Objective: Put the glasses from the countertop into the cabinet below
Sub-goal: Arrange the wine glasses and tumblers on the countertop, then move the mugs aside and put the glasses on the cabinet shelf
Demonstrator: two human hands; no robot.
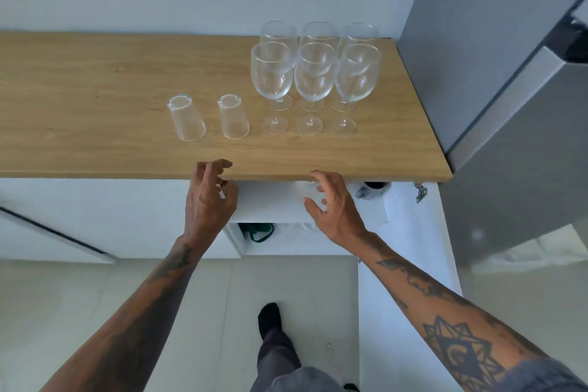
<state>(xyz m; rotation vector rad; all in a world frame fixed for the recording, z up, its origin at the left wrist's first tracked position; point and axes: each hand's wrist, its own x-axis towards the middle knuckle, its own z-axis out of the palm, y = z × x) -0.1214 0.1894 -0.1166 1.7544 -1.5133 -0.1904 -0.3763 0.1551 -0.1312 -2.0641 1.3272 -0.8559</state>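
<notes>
— So what stood on that long light-oak wooden countertop [95, 79]?

— Toward the left, two clear tumblers set upside down: the left upturned tumbler [186, 118] and the right upturned tumbler [233, 117], near each other but apart. Right of them stood six clear stemmed wine glasses [313, 73], upright, in two rows of three, packed close.

— And the hands?

— Both were low, at the counter's front edge. The left hand [208, 197] had its fingers loosely curled and apart, thumb tip up by the edge; something small and pale showed at the palm, but I could not tell what. The right hand [332, 204] was spread, fingers apart, gripping nothing I could see, in front of the open white cabinet [270, 200] under the counter.

— Anything inside?

— A dark green thing [259, 231] on the lower level. The white cabinet door [410, 264] stood swung out at the right, and beyond it rose a tall grey refrigerator [509, 105].
</notes>
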